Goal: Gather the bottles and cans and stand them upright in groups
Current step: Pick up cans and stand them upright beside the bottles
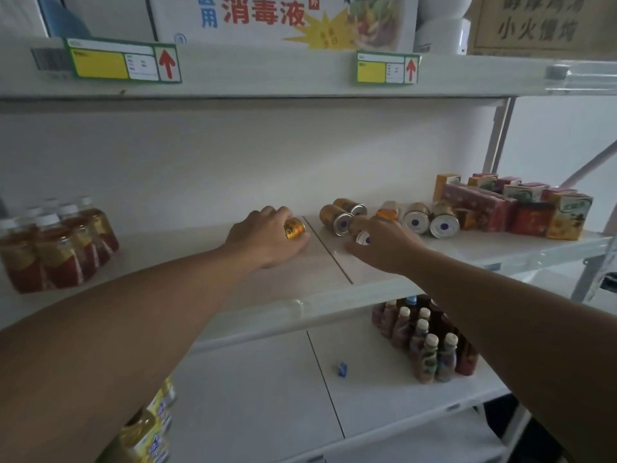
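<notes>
Gripping 1 can each, left hand (263,233) and right hand (384,243) curl fingers around cans lying flat; 4 more lie far-right, axes front-to-back.

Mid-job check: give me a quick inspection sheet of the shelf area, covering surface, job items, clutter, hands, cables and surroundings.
Surface: white middle shelf, seam down the middle.
Job's things: four gold cans lying on their sides, bases facing the camera; tea bottles upright in a group at far left.
Clutter: drink cartons piled at right; small blue box on the lower shelf.
Hands: left hand grips a gold can; right hand grips another can lying on its side.
Cables: nothing seen.
Surroundings: upper shelf with price tags and a disinfectant box; lower shelf holds upright bottles; yellow bottles at bottom left.
</notes>
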{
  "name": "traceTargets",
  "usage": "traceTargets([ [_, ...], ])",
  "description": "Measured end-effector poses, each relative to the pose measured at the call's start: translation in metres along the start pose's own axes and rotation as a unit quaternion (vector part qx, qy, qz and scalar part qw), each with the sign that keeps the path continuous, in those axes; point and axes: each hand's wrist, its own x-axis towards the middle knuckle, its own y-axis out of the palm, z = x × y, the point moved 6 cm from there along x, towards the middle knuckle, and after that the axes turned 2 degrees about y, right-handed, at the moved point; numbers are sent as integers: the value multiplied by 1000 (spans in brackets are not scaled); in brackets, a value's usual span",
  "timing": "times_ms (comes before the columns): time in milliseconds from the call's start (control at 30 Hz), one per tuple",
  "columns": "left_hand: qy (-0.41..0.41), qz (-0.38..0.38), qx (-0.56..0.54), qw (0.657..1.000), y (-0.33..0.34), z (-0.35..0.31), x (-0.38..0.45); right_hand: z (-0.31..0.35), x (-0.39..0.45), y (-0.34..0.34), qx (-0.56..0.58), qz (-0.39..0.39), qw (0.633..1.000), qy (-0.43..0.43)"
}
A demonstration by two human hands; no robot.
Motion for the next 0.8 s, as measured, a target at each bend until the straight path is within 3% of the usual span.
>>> traceTargets([
  [133,19,4,2,1000,3,4,26,0,17,-2,-37,19,999,32],
  [367,35,80,34,996,31,8,68,-19,50,9,-57,31,987,145],
  [567,-16,119,67,991,55,14,82,-43,80,24,-15,-5,978,210],
  [700,-41,117,49,991,63,16,88,-48,95,45,-81,102,974,185],
  [800,-48,123,38,991,62,14,89,-49,102,50,-123,96,975,157],
])
